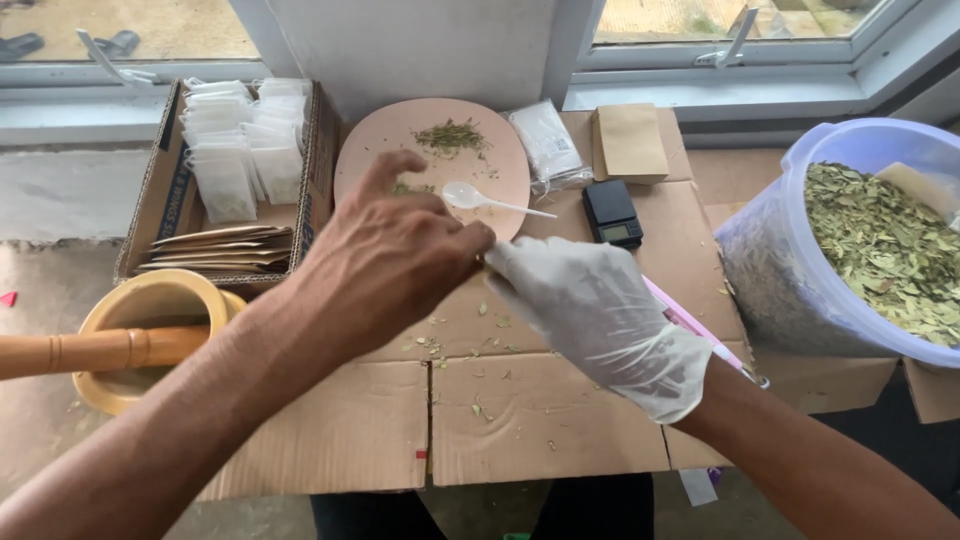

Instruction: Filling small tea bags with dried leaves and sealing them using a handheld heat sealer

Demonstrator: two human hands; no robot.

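Note:
My bare left hand [385, 262] and my right hand [600, 315] in a white glove meet fingertip to fingertip over the cardboard work surface [520, 410]. The left thumb and forefinger pinch the glove's fingertip or something small hidden between them; I cannot tell which. Just beyond the hands lies a round pink plate [375, 140] with a small heap of crushed green leaves [450, 136] and a white plastic spoon [480, 200] resting on its near edge.
A cardboard box [150, 200] at the left holds white sachets [240, 140] and brown envelopes [215, 250]. A yellow mortar [150, 305] with a wooden pestle [90, 350] stands below it. A small black scale [612, 213], a brown packet [628, 142], a clear bag [548, 145] and a tub of dried leaves [880, 240] lie right.

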